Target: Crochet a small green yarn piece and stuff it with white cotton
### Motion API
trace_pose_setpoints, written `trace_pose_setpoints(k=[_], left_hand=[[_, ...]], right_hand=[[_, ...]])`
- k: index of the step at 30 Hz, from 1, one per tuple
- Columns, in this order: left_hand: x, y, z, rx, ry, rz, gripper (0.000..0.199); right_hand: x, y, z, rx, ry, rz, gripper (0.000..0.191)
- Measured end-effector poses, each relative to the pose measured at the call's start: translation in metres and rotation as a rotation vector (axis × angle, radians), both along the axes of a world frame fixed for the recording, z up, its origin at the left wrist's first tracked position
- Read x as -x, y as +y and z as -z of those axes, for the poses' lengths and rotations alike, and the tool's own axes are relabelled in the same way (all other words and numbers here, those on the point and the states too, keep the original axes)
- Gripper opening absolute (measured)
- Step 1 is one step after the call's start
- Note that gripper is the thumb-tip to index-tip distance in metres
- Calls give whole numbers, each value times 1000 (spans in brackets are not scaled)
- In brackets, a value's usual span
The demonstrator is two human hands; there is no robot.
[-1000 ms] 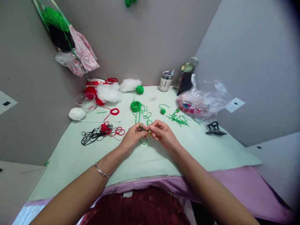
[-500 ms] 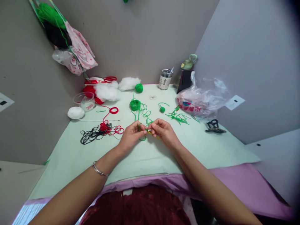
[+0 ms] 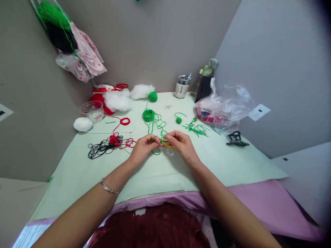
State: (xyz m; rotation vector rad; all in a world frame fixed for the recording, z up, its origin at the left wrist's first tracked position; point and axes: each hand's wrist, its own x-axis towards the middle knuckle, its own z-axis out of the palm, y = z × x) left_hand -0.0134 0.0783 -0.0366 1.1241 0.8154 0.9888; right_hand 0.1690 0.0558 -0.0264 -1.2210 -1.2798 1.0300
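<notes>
Near the middle of the table, my left hand point(image 3: 144, 147) is closed on green yarn point(image 3: 156, 152), with a loop of it hanging under the fingers. My right hand point(image 3: 181, 144) pinches a thin tool with a yellow handle point(image 3: 169, 146); its tip meets the green yarn between both hands. The fingertips of the two hands are nearly touching. Strands run back from my hands to a loose green yarn bundle point(image 3: 148, 116). The small stitches at the fingertips are too small to make out.
Black cord point(image 3: 99, 148) and a red yarn ring point(image 3: 125, 121) lie left. White stuffing point(image 3: 117, 100), a clear tub point(image 3: 92, 112) and a pen cup point(image 3: 182, 86) stand behind. Green scraps point(image 3: 197, 129), a plastic bag point(image 3: 219, 108) and a black clip point(image 3: 237, 139) are right.
My right hand's fingers have shifted, and more of the yellow handle shows beneath them. My left hand has moved very slightly left along with the whole view.
</notes>
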Motion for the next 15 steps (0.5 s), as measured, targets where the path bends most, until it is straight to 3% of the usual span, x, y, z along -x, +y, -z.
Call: trace_pose_setpoints(k=[6,11,15], left_hand=[[1,0,0,51,71,23,19],[1,0,1,122,-3,34,38],[2,3,3,169,-40,22,40]], right_hand=[[7,-5,4,-192,-171,32,13],[15,-11,12,-478,-551,2,21],[16,-11,16,-521,-654,0,23]])
